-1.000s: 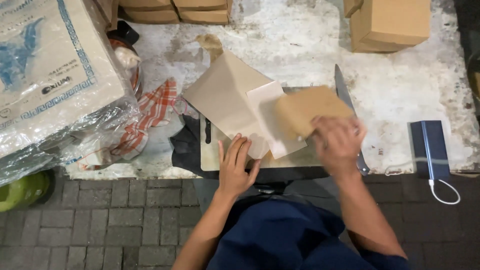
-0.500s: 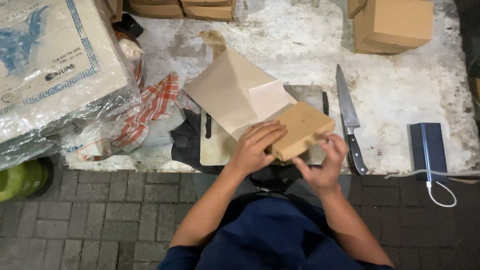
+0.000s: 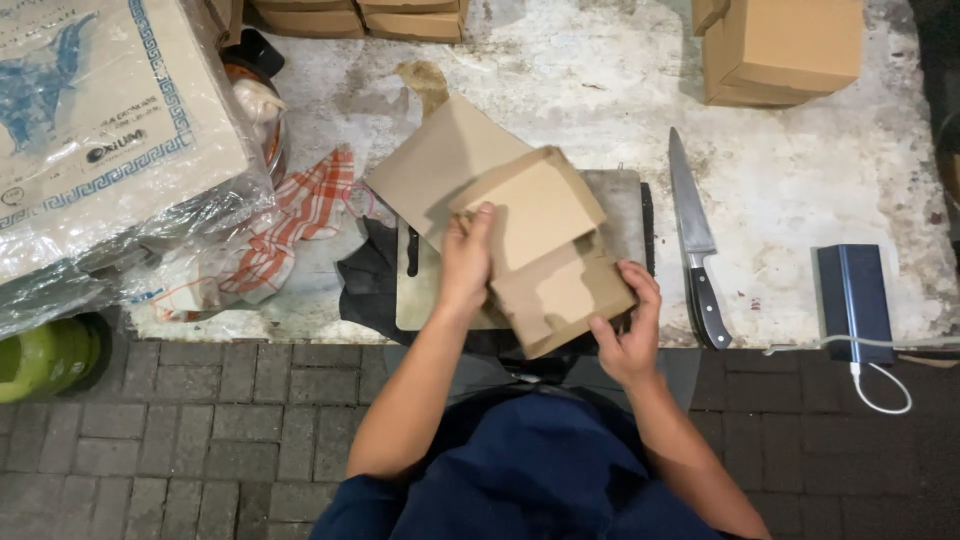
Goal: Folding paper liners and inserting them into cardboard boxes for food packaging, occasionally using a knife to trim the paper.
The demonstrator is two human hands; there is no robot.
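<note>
Box [image 3: 560, 270] flap now raised; left hand [image 3: 465, 265] shifted onto it.

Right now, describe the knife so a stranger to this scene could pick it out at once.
Start at the worn white table and find the pale cutting board where both hands fold a brown cardboard box. Just right of that board, apart from it, lies the knife, flat, its tip pointing away from the person. It is the only thing there with a long bare steel blade and black handle.
</note>
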